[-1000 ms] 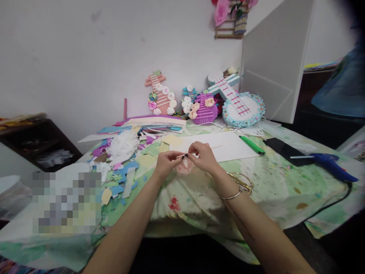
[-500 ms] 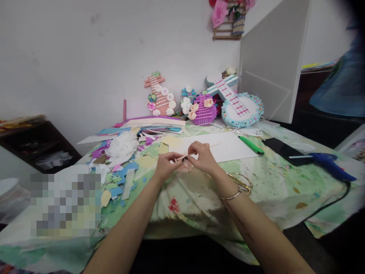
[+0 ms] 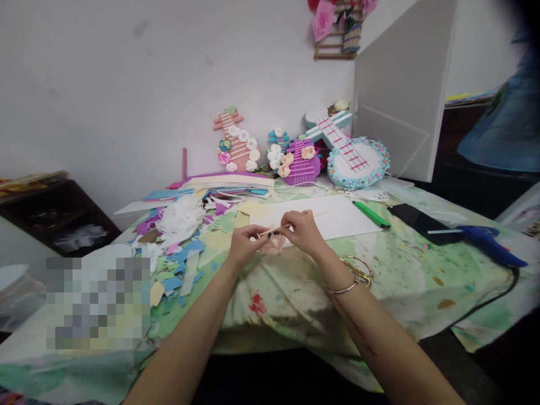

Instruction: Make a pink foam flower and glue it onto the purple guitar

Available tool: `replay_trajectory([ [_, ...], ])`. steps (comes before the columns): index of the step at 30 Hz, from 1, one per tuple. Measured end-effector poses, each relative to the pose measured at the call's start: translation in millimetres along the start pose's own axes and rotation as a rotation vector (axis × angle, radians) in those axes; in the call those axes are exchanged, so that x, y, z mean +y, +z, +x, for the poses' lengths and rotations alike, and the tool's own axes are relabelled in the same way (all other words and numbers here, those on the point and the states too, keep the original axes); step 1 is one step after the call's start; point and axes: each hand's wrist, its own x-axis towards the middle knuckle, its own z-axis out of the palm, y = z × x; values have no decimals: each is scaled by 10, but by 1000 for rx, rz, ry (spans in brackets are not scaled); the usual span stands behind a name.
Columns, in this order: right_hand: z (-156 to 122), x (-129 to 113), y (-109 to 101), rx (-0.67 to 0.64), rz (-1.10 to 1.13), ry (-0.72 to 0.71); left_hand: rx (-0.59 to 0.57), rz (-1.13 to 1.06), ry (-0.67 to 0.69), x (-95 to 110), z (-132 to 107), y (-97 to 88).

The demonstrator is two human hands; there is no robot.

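Observation:
My left hand (image 3: 246,243) and my right hand (image 3: 302,232) meet over the middle of the table. Between their fingertips they pinch a thin pale strip (image 3: 276,228) that runs across from one hand to the other. A small pink paper flower (image 3: 275,243) sits just under the strip, partly hidden by my fingers. A white sheet (image 3: 337,216) lies right behind my hands on the green-stained table cover (image 3: 295,292).
Gold scissors (image 3: 358,269) lie by my right wrist. Farther right are a green marker (image 3: 372,214), a black phone (image 3: 417,220) and a blue glue gun (image 3: 489,244). Foam scraps (image 3: 181,259) and white trimmings (image 3: 181,216) fill the left. Guitar-shaped crafts (image 3: 304,160) lean on the wall.
My hands stayed together over the flower, with the strip shifting slightly between my fingertips. The view tilted up a little.

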Motion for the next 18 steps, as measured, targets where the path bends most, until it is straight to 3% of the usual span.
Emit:
replay_trajectory([
  [18,-13,-41,0,-7,41,-26,-30,-12,56,-59,10,-7],
])
